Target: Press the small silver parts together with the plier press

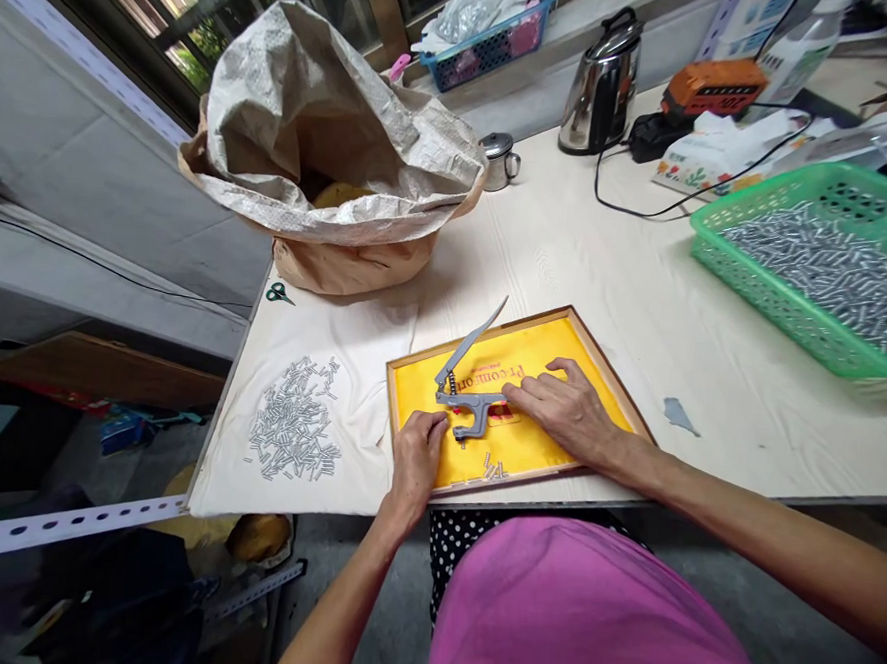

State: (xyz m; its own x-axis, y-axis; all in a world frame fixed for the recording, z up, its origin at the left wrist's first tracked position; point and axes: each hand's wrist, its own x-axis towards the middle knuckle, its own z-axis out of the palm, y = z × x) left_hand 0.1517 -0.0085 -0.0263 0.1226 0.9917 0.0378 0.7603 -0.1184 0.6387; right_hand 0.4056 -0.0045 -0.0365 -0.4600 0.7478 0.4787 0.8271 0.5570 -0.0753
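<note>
A grey pair of press pliers (476, 402) with a coil spring rests over a shallow wood-rimmed tray (613, 367) lined with yellow printed cloth. One long handle sticks up at a slant, apart from the rest. My right hand (565, 410) has its fingers closed around the end of the lower handle. Beside the jaws, my left hand (417, 456) pinches thumb and forefinger together; whatever is between them is too small or hidden. Several small metal springs (492, 467) lie on the tray's near edge. Left of the tray, a heap of small metal pieces (297, 423) covers white cloth.
A large open woven sack (358, 262) stands at the back left, with green-handled scissors (279, 293) near it. Behind are a steel mug (499, 163) and kettle (600, 86). A green basket (782, 311) of metal springs sits right. A grey scrap (680, 417) lies nearer.
</note>
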